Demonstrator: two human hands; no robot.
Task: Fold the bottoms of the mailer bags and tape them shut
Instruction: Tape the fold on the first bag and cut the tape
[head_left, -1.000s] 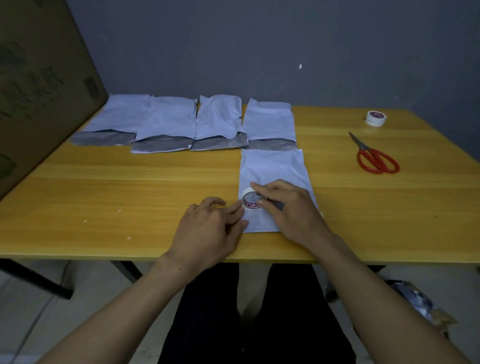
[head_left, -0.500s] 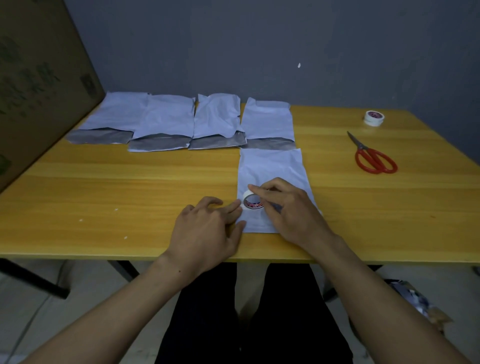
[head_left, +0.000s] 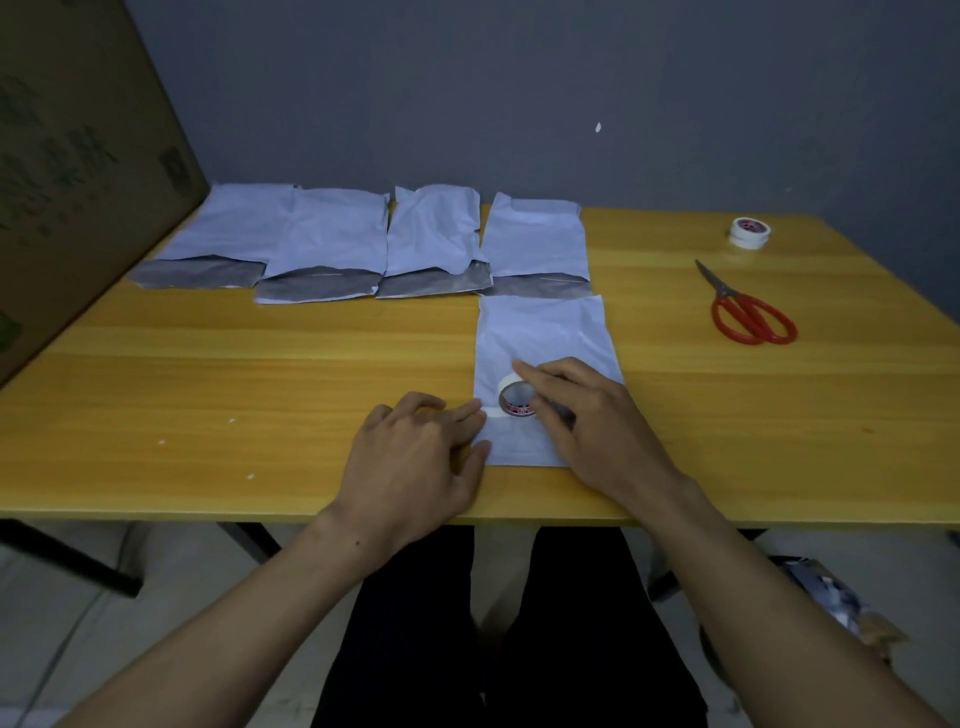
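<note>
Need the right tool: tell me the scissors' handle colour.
Red handles on the scissors, clearest in the head view.

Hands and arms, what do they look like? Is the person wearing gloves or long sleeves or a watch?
No gloves, rings or watch show on the left hand or the right hand. The left forearm and the right forearm are bare as far as the picture reaches, so no sleeve is in view. Lower down, the person wears dark trousers.

The left hand and right hand are bare, like both forearms, a small dark mole marks the left wrist, and the legs wear plain black trousers.
</note>
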